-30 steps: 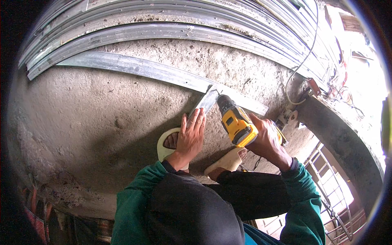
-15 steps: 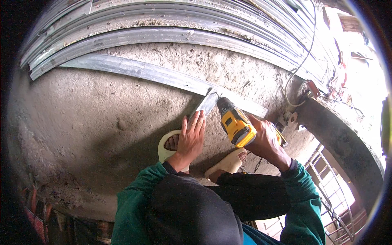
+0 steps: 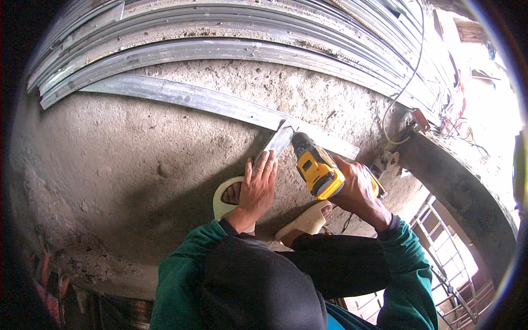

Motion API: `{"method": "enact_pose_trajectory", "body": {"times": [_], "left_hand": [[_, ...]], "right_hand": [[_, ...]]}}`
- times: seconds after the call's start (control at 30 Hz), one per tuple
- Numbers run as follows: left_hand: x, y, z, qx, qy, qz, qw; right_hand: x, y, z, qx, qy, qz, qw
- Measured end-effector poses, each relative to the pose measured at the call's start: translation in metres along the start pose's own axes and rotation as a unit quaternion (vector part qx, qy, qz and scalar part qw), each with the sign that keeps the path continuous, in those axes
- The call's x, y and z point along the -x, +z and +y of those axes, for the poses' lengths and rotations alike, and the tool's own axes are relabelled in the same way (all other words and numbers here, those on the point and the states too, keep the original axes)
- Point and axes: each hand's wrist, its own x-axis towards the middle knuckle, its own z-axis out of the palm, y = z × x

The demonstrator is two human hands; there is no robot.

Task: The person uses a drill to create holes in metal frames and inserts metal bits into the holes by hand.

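A short strip of metal channel [image 3: 280,139] meets a long metal channel [image 3: 190,94] at an angle, its far end resting on the long one. My left hand [image 3: 258,182] lies over the near end of the short strip, fingers stretched out flat and pressing on it. In my right hand [image 3: 358,190] is a yellow and black cordless drill [image 3: 317,170], the fingers wrapped round its handle. The drill's chuck points at the joint of the two channels, with a thin bit at its front. Whether the bit touches the metal, I cannot tell.
Long metal profiles [image 3: 220,49] lie stacked across the far side of the rough concrete floor [image 3: 110,148]. A cable [image 3: 404,91] loops down at the right beside a concrete ledge [image 3: 467,192]. A metal ladder-like frame [image 3: 448,242] stands at lower right. My sandalled feet are close by.
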Motion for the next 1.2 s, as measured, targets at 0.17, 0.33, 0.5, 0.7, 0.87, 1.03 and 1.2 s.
{"method": "enact_pose_trajectory", "body": {"times": [0.17,0.33,0.5,0.7,0.87,1.03,1.2], "left_hand": [[0.0006,0.0005,-0.0003,-0.001,0.0,-0.001,1.0],[0.0,-0.0002,0.0005,0.006,-0.002,-0.012,1.0],[0.0004,-0.0009,0.0,-0.001,-0.001,-0.017,1.0],[0.0002,0.0016,0.0,-0.007,-0.001,-0.01,1.0],[-0.0005,0.0002,0.0004,0.0,0.0,-0.006,1.0],[-0.0003,-0.0001,0.0,0.005,-0.001,0.003,1.0],[0.0003,0.0009,-0.0008,0.007,0.001,0.002,1.0]], "right_hand": [[-0.0008,-0.0008,-0.0009,-0.016,0.003,-0.007,1.0],[-0.0007,-0.0018,-0.0014,-0.006,0.006,-0.004,1.0],[-0.002,-0.0035,-0.0041,-0.019,0.013,-0.007,1.0],[-0.0003,-0.0006,0.0008,-0.007,-0.004,-0.007,1.0],[0.0003,-0.0013,-0.0042,0.001,0.017,-0.019,1.0],[-0.0008,-0.0033,-0.0046,0.018,0.002,0.014,1.0],[-0.0019,0.0,0.0003,-0.009,0.014,-0.009,1.0]]}}
